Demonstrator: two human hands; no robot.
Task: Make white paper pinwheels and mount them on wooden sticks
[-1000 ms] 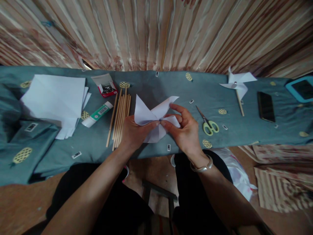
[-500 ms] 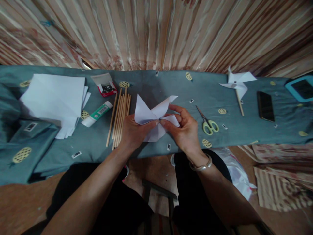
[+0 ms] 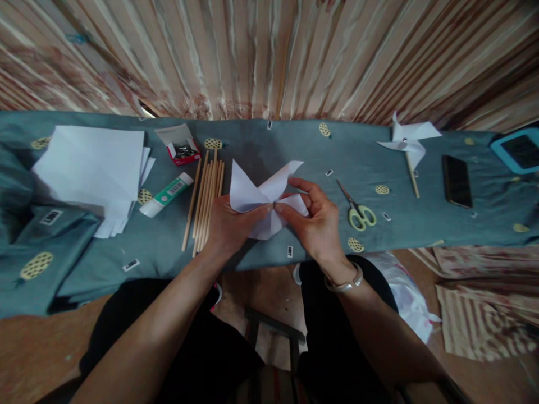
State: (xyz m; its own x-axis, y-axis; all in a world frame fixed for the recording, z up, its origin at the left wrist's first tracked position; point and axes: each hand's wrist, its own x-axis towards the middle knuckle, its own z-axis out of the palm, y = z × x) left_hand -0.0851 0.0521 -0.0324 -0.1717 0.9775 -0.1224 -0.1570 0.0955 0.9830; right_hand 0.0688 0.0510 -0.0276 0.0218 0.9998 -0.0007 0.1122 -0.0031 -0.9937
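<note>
A white paper pinwheel (image 3: 272, 188) with folded blades is held above the near part of the table. My left hand (image 3: 229, 224) grips it from the left, thumb pressed at the centre. From the other side my right hand (image 3: 314, 219) pinches the same centre with thumb and fingers; its index finger is bent behind the right blades. Both thumb tips almost meet. What lies under them at the centre is too small to make out. Just left of my left hand lie several wooden sticks (image 3: 206, 196). Green-handled scissors (image 3: 357, 212) rest to the right of my right hand.
On the cloth-covered table (image 3: 269, 148) are a stack of white paper (image 3: 95, 160), a glue tube (image 3: 166, 194) and an open red box (image 3: 184, 151) of small metal pieces. At right are a pinwheel on a stick (image 3: 410, 143), a phone (image 3: 457, 180) and a blue-framed device (image 3: 520, 150).
The pinwheel tilts slightly, and its lower blade shows a little higher. My hands keep their hold at the centre. The other things stay in place, with a slight shift of the view.
</note>
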